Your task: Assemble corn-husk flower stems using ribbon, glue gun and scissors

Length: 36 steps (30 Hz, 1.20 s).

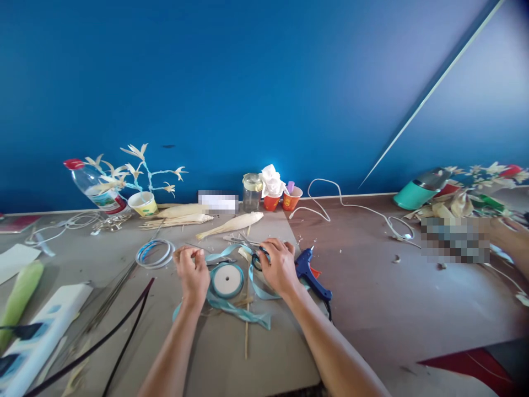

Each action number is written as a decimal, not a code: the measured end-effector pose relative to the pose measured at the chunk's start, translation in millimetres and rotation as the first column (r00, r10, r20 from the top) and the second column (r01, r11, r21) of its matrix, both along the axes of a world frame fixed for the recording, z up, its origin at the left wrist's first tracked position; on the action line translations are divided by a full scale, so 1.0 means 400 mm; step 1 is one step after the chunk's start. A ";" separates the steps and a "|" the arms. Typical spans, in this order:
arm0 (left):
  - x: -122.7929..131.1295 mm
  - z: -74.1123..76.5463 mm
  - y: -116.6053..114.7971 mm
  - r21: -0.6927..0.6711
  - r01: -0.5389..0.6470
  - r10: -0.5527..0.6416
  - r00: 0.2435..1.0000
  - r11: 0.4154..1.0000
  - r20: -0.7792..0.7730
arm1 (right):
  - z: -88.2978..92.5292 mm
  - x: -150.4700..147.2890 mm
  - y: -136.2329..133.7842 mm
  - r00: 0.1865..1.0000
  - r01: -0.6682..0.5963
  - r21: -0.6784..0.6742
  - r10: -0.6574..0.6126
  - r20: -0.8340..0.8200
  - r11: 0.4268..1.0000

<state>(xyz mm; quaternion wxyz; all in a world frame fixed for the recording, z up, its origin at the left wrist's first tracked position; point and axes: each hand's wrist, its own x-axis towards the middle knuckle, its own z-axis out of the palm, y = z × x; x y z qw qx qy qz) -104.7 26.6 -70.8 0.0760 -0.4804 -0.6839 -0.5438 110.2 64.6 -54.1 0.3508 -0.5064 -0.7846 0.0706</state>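
My right hand (279,266) is closed at the dark looped handles of a pair of scissors (257,261), whose metal blades point away toward the back. My left hand (193,275) is closed in a pinch; what its fingertips hold, if anything, is too small to make out. Between the hands lies a roll of light blue ribbon (227,280) with a white core. Loose blue ribbon (243,314) curls around the roll and under my hands. A thin stick (247,342) lies on the grey mat in front of the roll.
A blue glue gun (309,273) lies right of my right hand. Behind stand a glass jar (252,193), red paper cups (292,198) and a cup (142,204) of husk flowers. A power strip (45,331) is at left. Another person's hand (510,237) is at right.
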 end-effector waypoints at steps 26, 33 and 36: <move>0.056 0.033 -0.029 -0.068 0.293 -0.301 0.936 0.954 -0.183 | 0.029 -0.018 -0.034 0.975 -0.167 0.109 0.180 -0.129 0.980; 0.068 0.039 -0.038 -0.078 0.327 -0.336 0.920 0.942 -0.200 | 0.029 -0.017 -0.035 0.967 -0.150 0.108 0.169 -0.189 0.983; 0.058 0.041 -0.039 0.013 0.217 -0.213 0.966 0.976 -0.147 | 0.032 -0.013 -0.031 0.969 -0.132 0.099 0.150 -0.198 0.986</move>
